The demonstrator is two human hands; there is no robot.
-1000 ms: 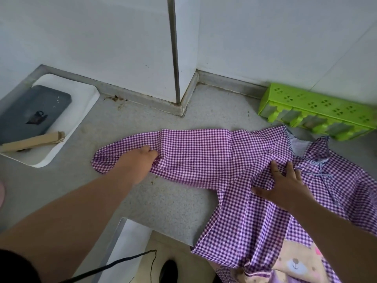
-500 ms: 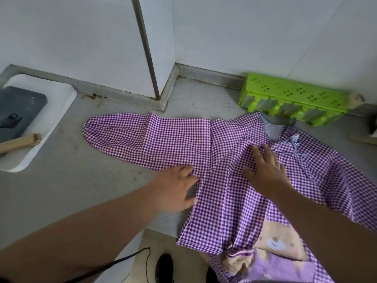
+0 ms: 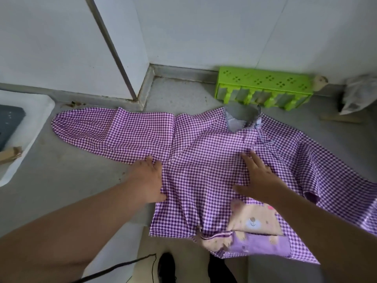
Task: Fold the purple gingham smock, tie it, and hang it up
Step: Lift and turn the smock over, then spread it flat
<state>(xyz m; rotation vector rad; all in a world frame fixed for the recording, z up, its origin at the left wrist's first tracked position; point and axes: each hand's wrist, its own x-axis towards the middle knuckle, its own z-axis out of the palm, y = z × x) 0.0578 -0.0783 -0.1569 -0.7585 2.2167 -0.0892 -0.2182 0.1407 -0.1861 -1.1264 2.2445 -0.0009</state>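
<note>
Purple gingham smock [image 3: 204, 152] spread flat on grey tabletop [image 3: 67, 176], bear pocket at near hem overhanging edge. Left hand [image 3: 149, 178] and right hand [image 3: 259, 178] press it, fingers spread. Left sleeve stretched out, neckline farthest.

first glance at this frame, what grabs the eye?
The purple gingham smock dominates, spread flat across the grey counter with one sleeve stretched left and a bear patch near the front edge. Both hands lie on it, the left hand at the underarm edge and the right hand flat on the chest. Behind it, a bright green rack sits against the white wall.
</note>
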